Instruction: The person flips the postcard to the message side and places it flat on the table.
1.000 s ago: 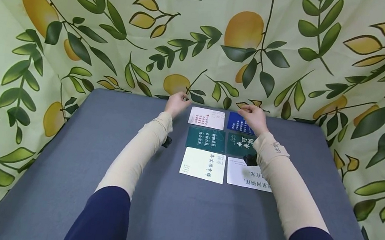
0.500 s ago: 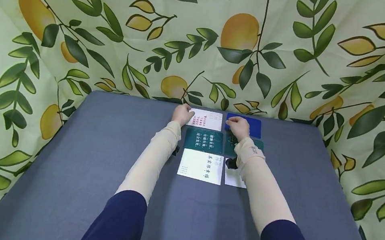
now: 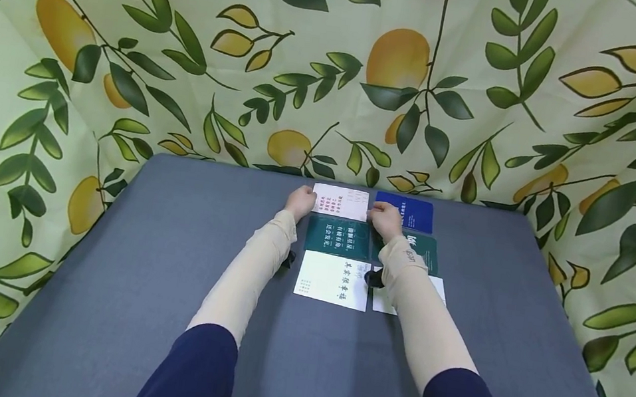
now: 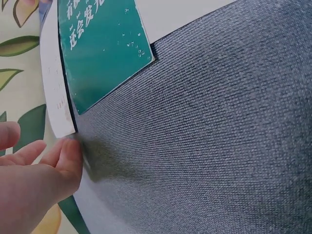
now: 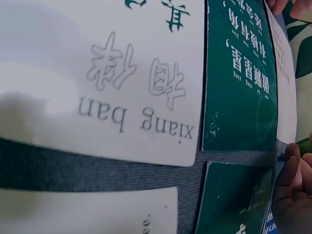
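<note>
At the back row lies a white postcard with red writing [image 3: 340, 201]. My left hand [image 3: 301, 202] is at its left edge; the left wrist view shows the thumb and a fingertip pinching its near corner. My right hand [image 3: 385, 221] is at the opposite edge, over the gap beside a blue postcard [image 3: 416, 214]. In the right wrist view its thumb and fingertip come together at the white card's corner, close to the blue card. The right hand partly covers the blue card and the right dark green postcard [image 3: 424, 251].
Below the white card lie a left dark green postcard [image 3: 338, 236] and a white postcard with dark writing [image 3: 333, 279]. Another white card [image 3: 437, 286] lies partly under the right forearm. A grey cloth covers the table [image 3: 165, 259]; a lemon-print curtain [image 3: 315, 37] hangs behind.
My right hand has come down and left, from above the blue postcard to the white card's right edge. My left hand has moved slightly down and right, from beyond the corner to its left edge.
</note>
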`<state>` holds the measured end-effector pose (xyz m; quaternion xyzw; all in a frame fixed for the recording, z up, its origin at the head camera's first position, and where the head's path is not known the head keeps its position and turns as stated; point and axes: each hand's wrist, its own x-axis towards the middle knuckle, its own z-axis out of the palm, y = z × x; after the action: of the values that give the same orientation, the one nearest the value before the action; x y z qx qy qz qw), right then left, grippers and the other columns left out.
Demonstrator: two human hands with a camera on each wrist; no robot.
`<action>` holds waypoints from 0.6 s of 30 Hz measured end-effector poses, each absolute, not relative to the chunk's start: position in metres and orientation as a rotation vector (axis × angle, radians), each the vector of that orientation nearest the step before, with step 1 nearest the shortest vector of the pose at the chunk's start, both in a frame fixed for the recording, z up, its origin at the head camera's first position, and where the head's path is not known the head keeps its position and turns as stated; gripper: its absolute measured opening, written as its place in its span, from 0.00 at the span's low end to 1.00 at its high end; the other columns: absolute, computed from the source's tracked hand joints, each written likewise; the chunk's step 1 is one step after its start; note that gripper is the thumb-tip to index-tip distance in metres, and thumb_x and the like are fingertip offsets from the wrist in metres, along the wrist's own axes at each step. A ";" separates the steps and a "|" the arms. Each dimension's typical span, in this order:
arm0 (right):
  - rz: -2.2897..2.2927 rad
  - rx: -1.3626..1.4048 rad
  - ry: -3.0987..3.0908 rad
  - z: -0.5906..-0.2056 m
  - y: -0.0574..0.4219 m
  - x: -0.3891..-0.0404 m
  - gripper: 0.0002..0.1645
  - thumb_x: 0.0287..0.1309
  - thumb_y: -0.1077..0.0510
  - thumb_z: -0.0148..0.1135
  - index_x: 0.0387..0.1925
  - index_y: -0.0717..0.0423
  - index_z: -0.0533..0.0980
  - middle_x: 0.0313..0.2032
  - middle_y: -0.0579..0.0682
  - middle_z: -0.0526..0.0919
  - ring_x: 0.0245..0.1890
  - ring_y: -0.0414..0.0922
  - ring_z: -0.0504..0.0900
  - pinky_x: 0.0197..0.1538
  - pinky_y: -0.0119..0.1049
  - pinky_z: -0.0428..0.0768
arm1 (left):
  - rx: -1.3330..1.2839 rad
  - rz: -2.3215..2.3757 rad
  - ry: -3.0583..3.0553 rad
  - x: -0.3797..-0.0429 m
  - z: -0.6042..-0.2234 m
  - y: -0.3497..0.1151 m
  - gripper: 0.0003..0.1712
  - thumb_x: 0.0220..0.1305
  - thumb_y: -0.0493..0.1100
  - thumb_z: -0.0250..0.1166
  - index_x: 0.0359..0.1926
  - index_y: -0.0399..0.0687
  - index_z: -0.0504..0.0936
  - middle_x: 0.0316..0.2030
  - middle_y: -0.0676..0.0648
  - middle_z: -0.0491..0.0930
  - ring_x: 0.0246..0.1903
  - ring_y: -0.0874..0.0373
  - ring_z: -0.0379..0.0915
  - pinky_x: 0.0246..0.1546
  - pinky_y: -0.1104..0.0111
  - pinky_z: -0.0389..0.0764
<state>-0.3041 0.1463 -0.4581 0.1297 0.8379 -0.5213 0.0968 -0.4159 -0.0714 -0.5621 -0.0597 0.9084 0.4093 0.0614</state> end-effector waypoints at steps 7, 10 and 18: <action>-1.600 0.373 2.446 -0.456 0.139 -0.303 0.29 0.64 0.58 0.49 0.66 0.60 0.62 0.61 0.60 0.71 0.58 0.53 0.71 0.65 0.46 0.67 | -0.182 1.389 2.619 -0.411 -0.559 -0.073 0.26 0.67 0.53 0.48 0.61 0.46 0.70 0.59 0.46 0.73 0.56 0.54 0.69 0.53 0.61 0.72; -1.671 0.405 2.393 -0.455 0.137 -0.301 0.28 0.64 0.59 0.49 0.66 0.60 0.62 0.60 0.60 0.72 0.55 0.52 0.73 0.63 0.44 0.69 | -0.245 1.497 2.570 -0.429 -0.582 -0.072 0.24 0.68 0.51 0.47 0.59 0.47 0.72 0.56 0.47 0.74 0.53 0.54 0.70 0.50 0.61 0.73; -1.828 0.474 2.195 -0.451 0.139 -0.303 0.27 0.67 0.61 0.45 0.67 0.59 0.60 0.52 0.58 0.75 0.43 0.44 0.72 0.43 0.28 0.72 | -0.403 1.792 2.323 -0.518 -0.691 -0.083 0.23 0.66 0.57 0.50 0.58 0.59 0.73 0.57 0.54 0.72 0.52 0.56 0.68 0.37 0.63 0.77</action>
<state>-0.3028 0.1391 -0.4513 0.1626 0.7522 -0.6266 0.1227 -0.5177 -0.0833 -0.6914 -0.1356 0.7812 0.6027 0.0901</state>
